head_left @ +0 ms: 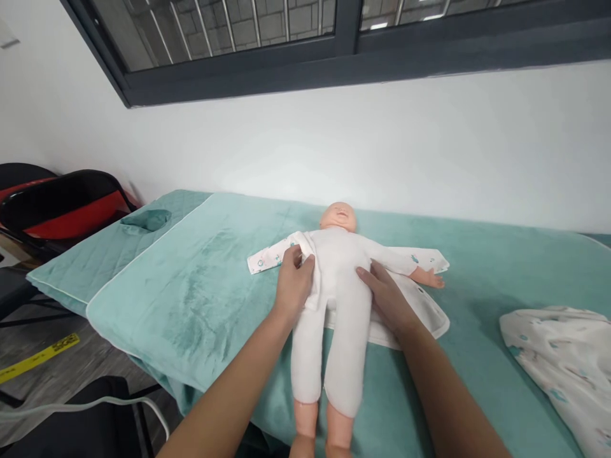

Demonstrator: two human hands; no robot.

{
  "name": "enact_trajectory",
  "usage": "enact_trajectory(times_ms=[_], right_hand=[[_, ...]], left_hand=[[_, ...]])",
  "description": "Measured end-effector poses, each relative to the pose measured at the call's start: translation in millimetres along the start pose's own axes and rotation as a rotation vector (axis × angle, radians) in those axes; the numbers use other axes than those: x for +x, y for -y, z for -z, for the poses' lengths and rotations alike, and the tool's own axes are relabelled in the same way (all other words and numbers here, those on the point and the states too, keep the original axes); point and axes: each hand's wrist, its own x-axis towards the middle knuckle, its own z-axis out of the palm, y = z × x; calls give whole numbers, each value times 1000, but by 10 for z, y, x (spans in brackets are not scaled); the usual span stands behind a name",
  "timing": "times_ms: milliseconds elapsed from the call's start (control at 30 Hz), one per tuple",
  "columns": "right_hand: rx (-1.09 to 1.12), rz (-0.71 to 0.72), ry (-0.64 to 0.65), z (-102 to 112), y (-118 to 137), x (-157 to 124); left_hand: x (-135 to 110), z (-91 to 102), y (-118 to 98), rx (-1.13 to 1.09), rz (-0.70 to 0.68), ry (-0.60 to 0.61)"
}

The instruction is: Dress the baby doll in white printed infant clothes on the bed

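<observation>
A baby doll (341,261) with a white cloth body and bare plastic head and feet lies face up. Under it is a white printed baby shirt (420,302), opened out, with a sleeve spread to each side. My left hand (294,283) is closed at the doll's side, thumb and fingers pinching white fabric that looks like the shirt's edge. On the opposite side, my right hand (389,296) grips the doll at the hip, thumb on the front and fingertips partly hidden. One doll hand (428,277) rests over the right-hand sleeve; the other doll arm is not clearly visible.
A green velvety cover (191,305) lies over the bed against the white wall. White printed cloth (563,362) lies bunched at right. Folding chairs (71,203) stand at left, and a pale cable (95,404) runs near a black seat. A dark-framed window is above.
</observation>
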Motion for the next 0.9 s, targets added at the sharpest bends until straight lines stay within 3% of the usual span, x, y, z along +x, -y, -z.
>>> enact_trajectory(times_ms=[233,367,600,700,800,900], right_hand=[[-136,62,-2,28,7,-34],[-189,70,10,37,25,-48],[-102,50,20,12,46,-45],[-90,61,41,22,26,-38],[-96,66,38,33,3,-28],[-93,66,33,32,-4,-22]], left_hand=[[248,-50,-24,17,-101,82],[420,-135,-128,0,-97,72],[332,-277,-356,-81,-156,201],[310,-222,-305,43,-225,121],[331,-98,-185,232,-198,17],[362,0,-123,296,-138,74]])
